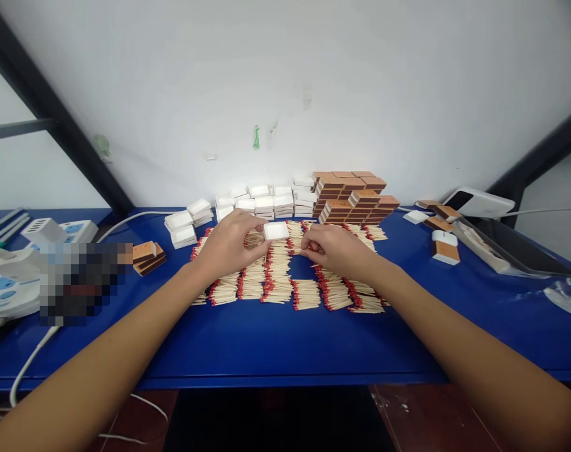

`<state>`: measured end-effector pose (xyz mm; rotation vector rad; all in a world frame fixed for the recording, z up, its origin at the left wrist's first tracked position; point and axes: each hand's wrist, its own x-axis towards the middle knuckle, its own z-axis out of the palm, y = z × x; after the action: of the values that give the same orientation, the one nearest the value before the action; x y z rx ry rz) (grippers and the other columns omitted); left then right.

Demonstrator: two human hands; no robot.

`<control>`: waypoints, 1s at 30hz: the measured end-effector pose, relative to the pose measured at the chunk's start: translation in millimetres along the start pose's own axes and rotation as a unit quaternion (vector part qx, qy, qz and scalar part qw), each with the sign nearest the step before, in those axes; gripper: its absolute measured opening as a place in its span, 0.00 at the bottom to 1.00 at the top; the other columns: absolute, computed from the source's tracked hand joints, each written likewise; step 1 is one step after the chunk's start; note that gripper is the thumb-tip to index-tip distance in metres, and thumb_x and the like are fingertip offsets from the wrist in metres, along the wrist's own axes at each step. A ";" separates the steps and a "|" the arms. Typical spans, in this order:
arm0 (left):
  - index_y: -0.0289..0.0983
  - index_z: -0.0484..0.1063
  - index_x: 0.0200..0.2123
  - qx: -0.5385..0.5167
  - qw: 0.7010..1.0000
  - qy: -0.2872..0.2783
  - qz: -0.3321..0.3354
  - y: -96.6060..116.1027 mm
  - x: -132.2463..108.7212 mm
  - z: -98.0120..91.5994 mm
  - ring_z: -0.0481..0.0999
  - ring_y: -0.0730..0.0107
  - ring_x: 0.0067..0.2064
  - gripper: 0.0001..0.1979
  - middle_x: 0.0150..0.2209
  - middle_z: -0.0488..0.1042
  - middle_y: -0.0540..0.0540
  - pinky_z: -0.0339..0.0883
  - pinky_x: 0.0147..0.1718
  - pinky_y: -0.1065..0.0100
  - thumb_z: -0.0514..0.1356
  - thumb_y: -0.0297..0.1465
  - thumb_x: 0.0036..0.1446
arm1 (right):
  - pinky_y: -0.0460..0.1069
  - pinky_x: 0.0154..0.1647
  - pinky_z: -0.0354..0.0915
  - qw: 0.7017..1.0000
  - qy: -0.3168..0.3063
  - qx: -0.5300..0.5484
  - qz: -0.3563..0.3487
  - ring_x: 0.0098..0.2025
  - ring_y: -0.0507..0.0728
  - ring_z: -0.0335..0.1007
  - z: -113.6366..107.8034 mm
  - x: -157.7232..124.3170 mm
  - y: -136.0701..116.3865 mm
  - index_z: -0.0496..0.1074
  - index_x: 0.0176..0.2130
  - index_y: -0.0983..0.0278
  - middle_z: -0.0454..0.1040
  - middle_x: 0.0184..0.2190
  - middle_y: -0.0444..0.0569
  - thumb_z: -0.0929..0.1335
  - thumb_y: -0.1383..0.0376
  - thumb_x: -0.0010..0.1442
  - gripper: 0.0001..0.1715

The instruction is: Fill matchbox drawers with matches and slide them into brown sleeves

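Nearest the camera, a bare stretch of blue tabletop [266, 345] runs along the front edge, and both forearms reach across it from the lower corners. A white cable [26, 364] hangs off the edge on the left.

Farther in, rows of red-tipped matches [276, 282] lie in neat bundles across the middle of the tabletop. Both hands are over the far part of these rows. The left hand [226, 248] has its fingers closed on a small white tray [276, 231], gripping it by its left edge just above the matches. The right hand [337, 251] is just beside the tray to the right, fingers pinched together on a few matches at the top of a row.

To the left of the matches sit a few brown boxes [147, 256], and farther left a white power strip [59, 231]. On the right a single small box [445, 247] stands well apart from the rows.

Against the wall are stacks of white trays [266, 202] and, touching them on the right, a taller stack of brown sleeves [354, 198]. A white device [483, 202] lies in the far right corner.
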<state>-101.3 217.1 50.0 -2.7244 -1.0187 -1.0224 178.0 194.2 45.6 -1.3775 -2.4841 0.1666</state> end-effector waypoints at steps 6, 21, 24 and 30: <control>0.36 0.78 0.53 0.012 1.000 -0.008 0.021 -1.5 -0.2 1.0 0.78 0.53 0.48 0.15 0.42 0.82 0.41 0.74 0.48 0.54 0.64 0.34 0.65 | 0.51 0.35 0.57 1.000 -0.011 0.007 0.012 0.39 0.58 0.70 0.2 0.1 0.7 0.71 0.36 0.61 0.77 0.36 0.49 0.68 0.66 0.71 0.09; 0.35 0.78 0.55 0.023 0.999 -0.028 0.025 1.2 -0.3 -1.1 0.78 0.53 0.48 0.17 0.42 0.82 0.40 0.73 0.48 0.54 0.63 0.35 0.67 | 0.52 0.37 0.59 1.000 0.009 0.029 -0.001 0.38 0.58 0.69 -1.9 -0.8 3.8 0.69 0.39 0.60 0.74 0.39 0.50 0.65 0.65 0.73 0.07; 0.35 0.78 0.53 0.036 0.998 -0.037 0.020 4.1 0.3 -2.9 0.77 0.53 0.47 0.15 0.42 0.82 0.41 0.73 0.47 0.55 0.62 0.34 0.66 | 0.52 0.37 0.59 0.999 0.032 0.023 -0.001 0.38 0.58 0.69 -1.8 -0.1 7.8 0.68 0.39 0.60 0.73 0.38 0.49 0.66 0.64 0.72 0.07; 0.36 0.78 0.48 0.063 0.996 -0.051 0.024 11.1 1.5 -4.7 0.76 0.54 0.43 0.11 0.37 0.81 0.42 0.71 0.44 0.55 0.62 0.33 0.66 | 0.53 0.38 0.61 0.993 0.113 0.011 -0.014 0.38 0.59 0.70 -6.1 -3.2 -1.6 0.69 0.42 0.60 0.74 0.41 0.51 0.65 0.61 0.74 0.07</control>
<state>-96.4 208.0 56.3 -2.7071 -0.9903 -0.7921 180.2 190.4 51.2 -1.2758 -2.3059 0.0305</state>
